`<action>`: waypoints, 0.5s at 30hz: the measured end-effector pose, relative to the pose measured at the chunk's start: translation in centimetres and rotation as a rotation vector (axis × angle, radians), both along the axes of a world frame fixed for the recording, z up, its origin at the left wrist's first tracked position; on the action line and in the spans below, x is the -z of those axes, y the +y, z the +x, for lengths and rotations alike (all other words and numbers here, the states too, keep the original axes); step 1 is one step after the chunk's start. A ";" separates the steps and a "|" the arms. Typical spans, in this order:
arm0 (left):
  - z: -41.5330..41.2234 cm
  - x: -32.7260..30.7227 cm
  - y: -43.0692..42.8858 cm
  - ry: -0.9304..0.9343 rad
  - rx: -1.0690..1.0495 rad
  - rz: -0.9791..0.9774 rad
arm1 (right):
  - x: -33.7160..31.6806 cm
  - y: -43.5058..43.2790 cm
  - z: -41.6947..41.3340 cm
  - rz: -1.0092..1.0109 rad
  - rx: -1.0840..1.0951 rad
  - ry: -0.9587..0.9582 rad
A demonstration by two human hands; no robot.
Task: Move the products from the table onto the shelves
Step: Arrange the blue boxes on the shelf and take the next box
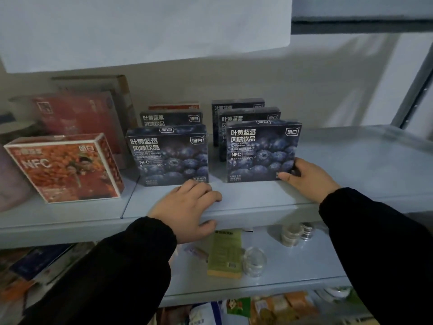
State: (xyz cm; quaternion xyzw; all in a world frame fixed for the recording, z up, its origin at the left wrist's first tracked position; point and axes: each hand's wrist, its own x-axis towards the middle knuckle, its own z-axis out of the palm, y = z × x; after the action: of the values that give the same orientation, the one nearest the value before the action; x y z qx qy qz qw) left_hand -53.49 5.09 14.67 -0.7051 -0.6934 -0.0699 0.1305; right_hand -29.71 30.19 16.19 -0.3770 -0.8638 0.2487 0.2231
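Centrally, a dark blueberry drink box (pixel 262 151) stands upright on the upper shelf (pixel 257 214), at the near end of the right-hand row, with two like boxes directly behind it. It is flat and rectangular; its face is printed with blueberries in deep blue and black, with white lettering. Legible text: "叶黄蓝莓 风味饮品", "LUTEIN ESTER FLAVOURED DRINKS", "NFC" and "30%", with the framed logo "研白" at top right and again on the top edge. The right hand (pixel 307 177) pinches the box's lower right corner, thumb on the front and fingers curled round the side edge. The left hand (pixel 187 207) clasps the shelf's front lip, bent fingers close together on top and thumb against its face, just near of a second blueberry box (pixel 167 156) that heads the left row. Further left stands an orange box (pixel 63 167) marked "NFC" and "研白". On the lower shelf (pixel 304 275) lie a green packet (pixel 225 252) and clear jars (pixel 254 261); their print is unreadable.
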 end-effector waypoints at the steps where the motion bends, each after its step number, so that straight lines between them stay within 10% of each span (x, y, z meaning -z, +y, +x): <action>1: 0.0 0.0 -0.1 -0.008 -0.007 0.000 | -0.2 -0.2 0.0 0.002 0.004 -0.022; 15: -0.2 -0.3 -0.1 -0.117 0.008 -0.007 | -0.8 -1.6 -0.2 -0.057 0.075 -0.056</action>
State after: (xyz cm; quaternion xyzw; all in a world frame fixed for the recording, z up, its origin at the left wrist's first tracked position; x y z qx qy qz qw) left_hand -53.66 4.96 14.94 -0.7029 -0.6974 -0.1091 0.0874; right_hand -29.91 28.55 17.02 -0.4221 -0.8477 0.2539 0.1971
